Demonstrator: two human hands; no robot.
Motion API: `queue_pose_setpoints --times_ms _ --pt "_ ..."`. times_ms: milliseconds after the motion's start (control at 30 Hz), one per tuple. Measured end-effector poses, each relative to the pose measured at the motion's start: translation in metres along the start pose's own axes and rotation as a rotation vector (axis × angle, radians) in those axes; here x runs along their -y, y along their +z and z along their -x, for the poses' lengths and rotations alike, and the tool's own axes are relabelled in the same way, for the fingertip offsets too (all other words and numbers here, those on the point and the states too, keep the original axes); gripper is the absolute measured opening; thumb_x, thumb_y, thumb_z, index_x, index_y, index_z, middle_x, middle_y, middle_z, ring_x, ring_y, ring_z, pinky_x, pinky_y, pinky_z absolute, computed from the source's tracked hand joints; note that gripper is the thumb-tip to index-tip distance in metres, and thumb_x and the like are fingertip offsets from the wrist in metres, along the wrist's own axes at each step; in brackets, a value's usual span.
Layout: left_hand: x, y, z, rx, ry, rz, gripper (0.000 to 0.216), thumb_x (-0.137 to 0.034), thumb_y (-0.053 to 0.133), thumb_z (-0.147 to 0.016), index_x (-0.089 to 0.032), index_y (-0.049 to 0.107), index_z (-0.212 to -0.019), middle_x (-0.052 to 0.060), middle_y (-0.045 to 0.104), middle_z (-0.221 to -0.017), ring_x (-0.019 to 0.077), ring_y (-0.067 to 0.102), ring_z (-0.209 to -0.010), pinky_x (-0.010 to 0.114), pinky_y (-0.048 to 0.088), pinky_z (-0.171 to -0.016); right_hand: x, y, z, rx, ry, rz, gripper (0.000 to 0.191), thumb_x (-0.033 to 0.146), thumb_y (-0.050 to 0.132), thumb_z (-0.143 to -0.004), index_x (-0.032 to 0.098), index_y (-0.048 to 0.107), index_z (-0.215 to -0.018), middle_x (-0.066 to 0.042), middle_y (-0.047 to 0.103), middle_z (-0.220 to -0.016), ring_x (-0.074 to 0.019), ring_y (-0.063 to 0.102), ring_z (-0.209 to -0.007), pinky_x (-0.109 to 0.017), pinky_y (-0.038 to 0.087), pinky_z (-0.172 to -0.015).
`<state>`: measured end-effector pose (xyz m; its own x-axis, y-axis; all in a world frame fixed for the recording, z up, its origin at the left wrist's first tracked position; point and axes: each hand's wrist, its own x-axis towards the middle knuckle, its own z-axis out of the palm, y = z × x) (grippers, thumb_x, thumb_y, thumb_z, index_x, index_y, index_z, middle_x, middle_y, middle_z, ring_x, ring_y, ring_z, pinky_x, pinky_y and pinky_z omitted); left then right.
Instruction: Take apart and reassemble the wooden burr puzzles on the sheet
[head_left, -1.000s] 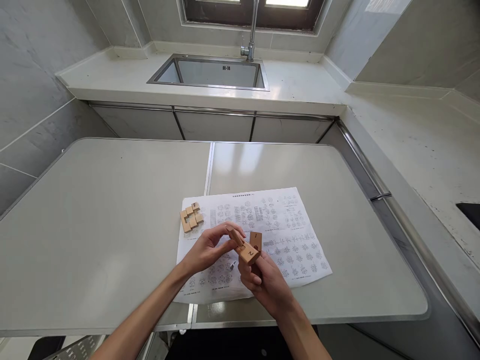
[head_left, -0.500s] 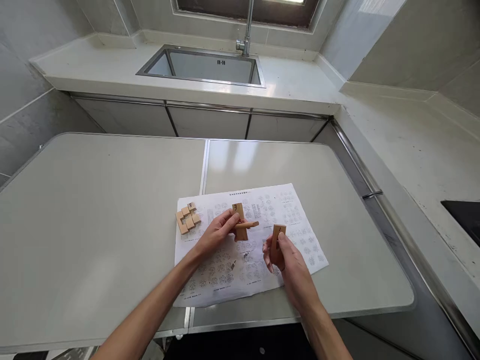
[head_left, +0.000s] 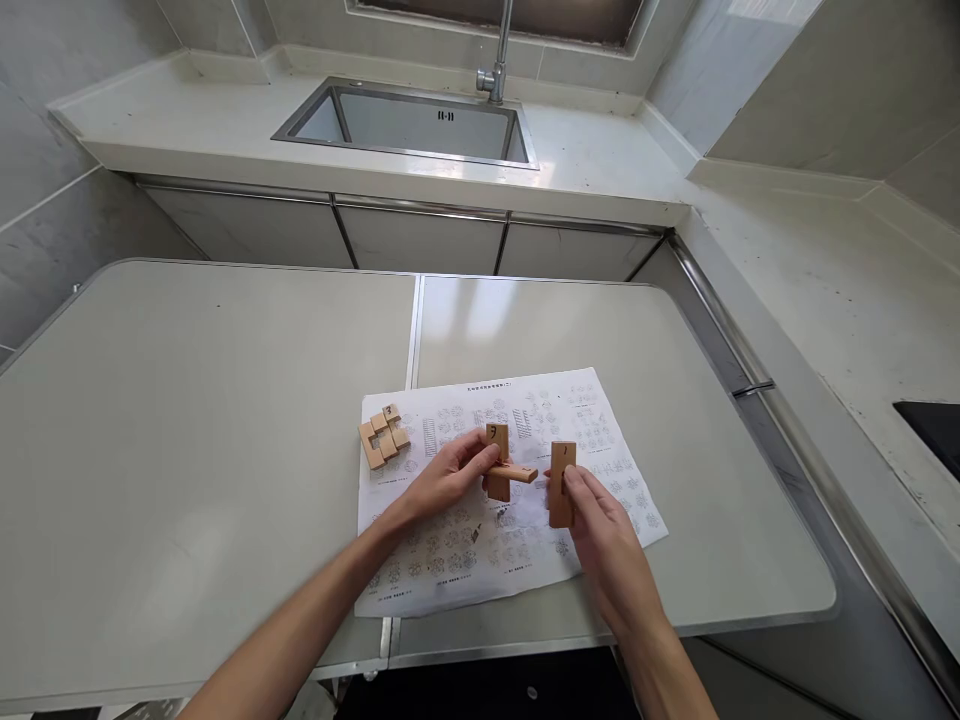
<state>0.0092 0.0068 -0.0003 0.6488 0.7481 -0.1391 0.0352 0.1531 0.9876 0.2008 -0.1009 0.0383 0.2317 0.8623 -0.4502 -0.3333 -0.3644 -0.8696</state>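
Note:
My left hand [head_left: 451,474] is closed on two crossed wooden puzzle pieces: an upright flat piece [head_left: 498,488] with a dark mark near its top, and a bar [head_left: 523,474] pointing right across it. To the right, my right hand [head_left: 600,510] pinches another flat wooden puzzle piece [head_left: 562,488], held upright with a small mark near its top. A narrow gap separates it from the crossed pieces. Both hands are over a printed instruction sheet [head_left: 442,570] covered in small diagrams. At the sheet's left edge lie several notched wooden puzzle pieces [head_left: 373,448], grouped together, one marked 3.
The sheet lies on a pale folding table [head_left: 225,420] with a metal seam [head_left: 415,330] down its middle. Beyond stands a counter [head_left: 202,140] with a sink [head_left: 412,120] and a faucet [head_left: 495,78]. Another counter [head_left: 840,290] runs along the right, with a black panel [head_left: 930,425].
The right hand has turned its piece more upright, with its broad face showing. The left hand and its crossed pieces have shifted slightly right and down. The view has moved a little.

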Motion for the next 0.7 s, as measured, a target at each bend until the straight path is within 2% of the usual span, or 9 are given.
queue_pose_setpoints --times_ms 233,333,400,567,700 --pt "0.002 -0.001 0.0 0.021 0.005 -0.005 0.04 -0.055 0.057 -0.104 -0.018 0.066 -0.097 0.006 0.069 -0.099 0.0225 0.065 -0.094 0.033 0.048 -0.086 -0.005 -0.002 0.007 -0.061 0.02 -0.056 0.035 0.056 0.08 -0.089 0.023 0.069 -0.094 0.001 0.058 -0.079 -0.0152 0.049 -0.069 -0.025 0.043 -0.059" --pt "0.001 -0.002 0.0 0.021 0.008 -0.005 0.04 -0.056 0.056 -0.104 -0.018 0.067 -0.098 0.006 0.071 -0.1 0.0231 0.065 -0.096 0.034 0.048 -0.089 -0.008 0.0 0.008 -0.021 0.003 -0.054 0.036 0.054 0.081 -0.088 0.021 0.067 -0.094 0.003 0.054 -0.07 -0.0124 0.043 -0.059 -0.025 0.038 -0.052" --pt "0.002 -0.002 0.0 0.024 0.007 -0.004 0.04 -0.056 0.056 -0.104 -0.018 0.067 -0.099 0.006 0.072 -0.1 0.0236 0.066 -0.097 0.034 0.048 -0.09 -0.009 0.002 0.008 0.043 -0.021 -0.032 0.035 0.052 0.08 -0.089 0.022 0.065 -0.098 0.003 0.056 -0.068 -0.0121 0.045 -0.057 -0.025 0.037 -0.051" --pt "0.005 -0.003 0.0 0.013 0.005 0.003 0.039 -0.056 0.056 -0.104 -0.018 0.066 -0.096 0.005 0.071 -0.097 0.0219 0.065 -0.092 0.033 0.048 -0.088 -0.013 0.007 0.005 0.134 -0.104 -0.022 0.044 0.051 0.072 -0.098 0.027 0.054 -0.131 0.004 0.062 -0.067 -0.0147 0.051 -0.056 -0.027 0.041 -0.056" --pt "0.004 -0.004 -0.001 0.0 0.003 0.012 0.038 -0.054 0.056 -0.104 -0.018 0.065 -0.096 0.004 0.069 -0.096 0.0208 0.063 -0.091 0.031 0.047 -0.087 -0.023 0.013 -0.002 0.136 -0.186 -0.062 0.036 0.053 0.065 -0.103 0.027 0.054 -0.126 0.005 0.058 -0.063 -0.013 0.046 -0.054 -0.027 0.039 -0.056"
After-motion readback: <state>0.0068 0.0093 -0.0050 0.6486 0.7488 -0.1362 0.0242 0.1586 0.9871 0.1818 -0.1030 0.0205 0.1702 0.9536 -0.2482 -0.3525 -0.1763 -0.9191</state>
